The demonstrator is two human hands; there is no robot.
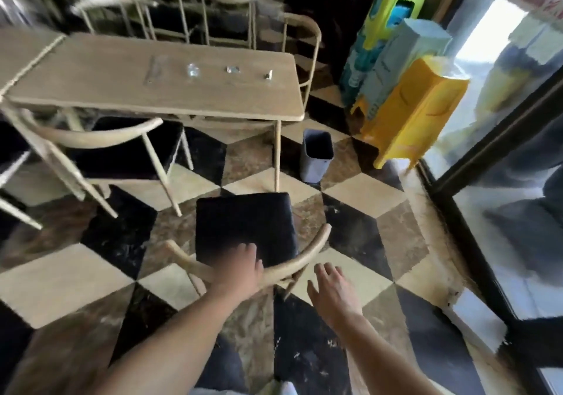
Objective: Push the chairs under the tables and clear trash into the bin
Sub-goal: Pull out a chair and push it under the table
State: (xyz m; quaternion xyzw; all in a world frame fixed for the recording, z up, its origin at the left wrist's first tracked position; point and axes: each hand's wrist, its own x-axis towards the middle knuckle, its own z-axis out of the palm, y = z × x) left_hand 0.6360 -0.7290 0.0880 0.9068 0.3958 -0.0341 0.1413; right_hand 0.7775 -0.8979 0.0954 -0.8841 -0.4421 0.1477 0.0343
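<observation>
A pale wooden chair (246,230) with a black seat stood out from the wooden table (91,80), which bore small clear scraps (193,70), while a grey, open bin (316,155) stood upright beside the table leg.

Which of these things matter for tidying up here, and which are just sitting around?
Part of the job: chair under the left hand; right hand; table; small scraps on it; grey bin.

Just there: stacked coloured stools; glass door.

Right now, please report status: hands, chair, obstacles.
Left hand on chair backrest; right hand open, off it. Chair outside table. Bin beside table leg.
</observation>
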